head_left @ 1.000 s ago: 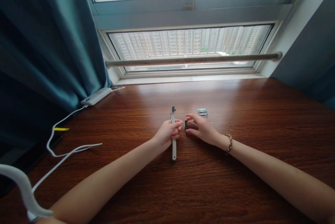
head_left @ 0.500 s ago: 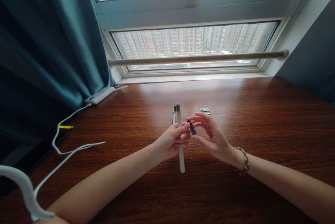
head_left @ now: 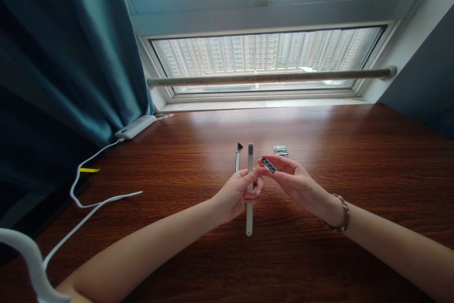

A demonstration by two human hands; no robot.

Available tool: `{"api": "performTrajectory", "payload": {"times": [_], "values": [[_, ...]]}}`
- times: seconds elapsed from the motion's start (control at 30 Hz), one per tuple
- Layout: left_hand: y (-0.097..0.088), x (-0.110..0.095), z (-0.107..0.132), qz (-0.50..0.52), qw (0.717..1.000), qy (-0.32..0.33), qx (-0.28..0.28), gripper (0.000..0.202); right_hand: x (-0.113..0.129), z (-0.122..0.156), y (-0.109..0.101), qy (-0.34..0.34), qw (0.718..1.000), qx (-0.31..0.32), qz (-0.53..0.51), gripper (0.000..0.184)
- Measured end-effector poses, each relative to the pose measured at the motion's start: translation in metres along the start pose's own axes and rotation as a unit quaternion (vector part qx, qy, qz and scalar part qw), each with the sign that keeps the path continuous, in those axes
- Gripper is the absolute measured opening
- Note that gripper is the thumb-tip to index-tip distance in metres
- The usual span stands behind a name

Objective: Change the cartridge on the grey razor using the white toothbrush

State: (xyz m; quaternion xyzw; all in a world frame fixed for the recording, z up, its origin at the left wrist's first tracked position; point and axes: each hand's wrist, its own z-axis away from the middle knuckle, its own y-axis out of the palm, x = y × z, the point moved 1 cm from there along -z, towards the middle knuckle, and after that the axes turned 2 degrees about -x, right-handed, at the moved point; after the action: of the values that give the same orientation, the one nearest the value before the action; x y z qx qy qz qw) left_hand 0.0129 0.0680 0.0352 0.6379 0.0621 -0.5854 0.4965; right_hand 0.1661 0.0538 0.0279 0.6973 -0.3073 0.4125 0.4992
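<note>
Pale toothbrush [head_left: 249, 220] being held in left grip [head_left: 237, 194] — closed around it, bristle end [head_left: 250, 149] pointing toward window [head_left: 227, 52]. Small black piece [head_left: 268, 165] being pinched in right grip [head_left: 296, 177], just beside toothbrush, above counter [head_left: 198, 151]; whether left grip is touching it cannot be told. Slim dark-tipped item [head_left: 237, 159] being seen just left of toothbrush — whether held or lying cannot be told. Small silvery item [head_left: 280, 150] being seen on counter, beyond right grip. White cable [head_left: 122, 195] being seen at left, joined to white device [head_left: 135, 127] near curtain [head_left: 88, 57].

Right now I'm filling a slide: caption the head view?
Left hand holds a pale brush; right hand pinches a small black piece.
</note>
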Motion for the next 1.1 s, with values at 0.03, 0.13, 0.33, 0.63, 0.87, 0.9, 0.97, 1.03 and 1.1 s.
{"api": "performTrajectory", "payload": {"times": [0.03,0.13,0.33,0.63,0.87,0.9,0.97,1.03,1.1], "values": [[0.0,-0.001,0.0,-0.02,1.0,0.009,-0.003,0.03,0.0,-0.002,-0.004,0.006,1.0,-0.006,-0.012,0.034],[0.001,-0.005,0.0,-0.066,0.997,0.025,-0.008,0.043,0.002,-0.005,-0.015,0.022,0.999,-0.024,-0.031,0.033],[0.002,-0.008,0.004,-0.18,0.983,0.036,0.0,0.038,0.006,-0.005,-0.02,0.024,0.999,-0.019,-0.031,0.032],[0.002,-0.016,0.009,-0.294,0.954,0.034,-0.042,0.031,0.014,-0.005,-0.017,0.019,0.999,-0.029,-0.018,0.032],[0.0,-0.015,0.008,-0.27,0.96,0.039,-0.065,0.031,0.014,-0.007,-0.022,0.018,0.998,-0.05,0.026,0.035],[0.0,-0.014,0.008,-0.269,0.96,0.04,-0.064,0.03,0.014,-0.007,-0.022,0.015,0.998,-0.046,0.029,0.035],[0.0,-0.014,0.007,-0.279,0.957,0.04,-0.062,0.03,0.013,-0.007,-0.021,0.01,0.999,-0.04,0.03,0.033],[-0.001,-0.014,0.007,-0.292,0.954,0.039,-0.061,0.029,0.012,-0.007,-0.022,0.01,0.999,-0.043,0.032,0.031],[-0.002,-0.014,0.006,-0.299,0.951,0.036,-0.064,0.03,0.011,-0.007,-0.024,0.014,0.998,-0.053,0.033,0.03]]}}
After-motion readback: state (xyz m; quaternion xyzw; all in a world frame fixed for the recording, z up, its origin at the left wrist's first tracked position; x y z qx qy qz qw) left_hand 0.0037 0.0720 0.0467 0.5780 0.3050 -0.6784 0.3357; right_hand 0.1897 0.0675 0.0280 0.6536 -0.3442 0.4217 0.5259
